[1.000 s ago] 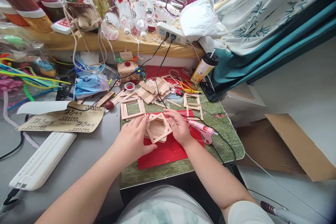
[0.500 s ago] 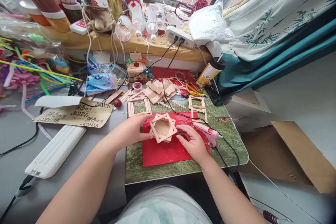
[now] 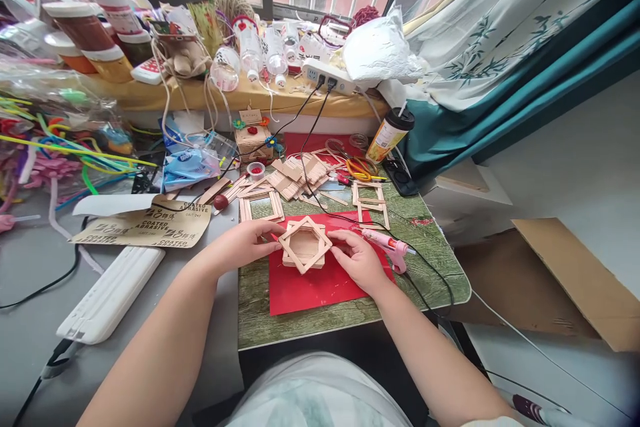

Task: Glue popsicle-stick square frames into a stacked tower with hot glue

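Observation:
A square frame of wooden craft sticks (image 3: 317,259) lies turned like a diamond on top of a layered craft-stick box (image 3: 289,261). The box is open in the middle, and its stick floor shows inside. My left hand (image 3: 243,245) pinches the frame's left corner between thumb and fingers. At the opposite corner my right hand (image 3: 361,259) closes its thumb and fingertips on the frame. Box and hands are over a red sheet (image 3: 310,297). Just beyond my right hand lies a pink glue gun (image 3: 387,242).
Loose craft sticks (image 3: 295,177) are heaped behind the red sheet, between two stick frames. A lidded drink cup (image 3: 390,137) stands at the back right. The glue gun's black cable loops along the board's right side. Sandpaper (image 3: 145,227) and a white power strip (image 3: 113,293) lie left.
The top frame has turned on the box, so its corners now point left and right. My fingers have closed onto these corners. The view has shifted slightly.

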`<state>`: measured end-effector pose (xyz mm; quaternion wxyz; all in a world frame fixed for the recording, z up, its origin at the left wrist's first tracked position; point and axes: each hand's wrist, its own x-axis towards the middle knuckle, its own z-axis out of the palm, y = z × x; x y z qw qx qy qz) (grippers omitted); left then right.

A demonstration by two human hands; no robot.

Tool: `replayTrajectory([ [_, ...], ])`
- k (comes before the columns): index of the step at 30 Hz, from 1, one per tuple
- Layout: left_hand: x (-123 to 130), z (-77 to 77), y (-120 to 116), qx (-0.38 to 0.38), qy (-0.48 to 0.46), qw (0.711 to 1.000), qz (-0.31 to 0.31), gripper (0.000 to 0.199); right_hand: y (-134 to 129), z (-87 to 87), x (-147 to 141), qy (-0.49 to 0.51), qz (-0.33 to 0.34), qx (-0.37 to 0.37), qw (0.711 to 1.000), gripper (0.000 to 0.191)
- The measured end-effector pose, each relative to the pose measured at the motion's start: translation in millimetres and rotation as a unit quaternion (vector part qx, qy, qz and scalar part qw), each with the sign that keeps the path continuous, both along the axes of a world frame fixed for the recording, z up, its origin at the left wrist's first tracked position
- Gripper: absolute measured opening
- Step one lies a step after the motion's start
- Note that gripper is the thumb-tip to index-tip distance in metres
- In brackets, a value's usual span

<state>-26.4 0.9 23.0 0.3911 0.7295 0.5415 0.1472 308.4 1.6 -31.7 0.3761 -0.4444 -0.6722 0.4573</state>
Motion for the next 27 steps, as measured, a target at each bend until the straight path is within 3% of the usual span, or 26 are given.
replayTrajectory([
  [6, -1.7, -10.4, 5.3, -0.019, 0.021, 1.000, 0.011, 0.036, -0.7, -4.3, 2.7, -0.034, -0.007, 0.015, 0.999, 0.030],
  [11, 0.5, -12.3, 7.2, 0.008, 0.030, 0.999, 0.018, 0.031, 1.1, -1.1, 1.0, -0.027, 0.005, 0.019, 0.999, 0.025],
  [19, 3.0, -6.1, 4.1, 0.006, -0.008, 1.000, 0.007, 0.039, 3.7, -9.1, 2.4, 0.012, -0.018, 0.017, 1.000, 0.034],
  [27, 1.1, -8.8, 3.7, 0.006, -0.005, 1.000, 0.010, 0.041, -2.4, -0.9, 3.1, -0.027, -0.030, 0.037, 0.999, 0.033],
])
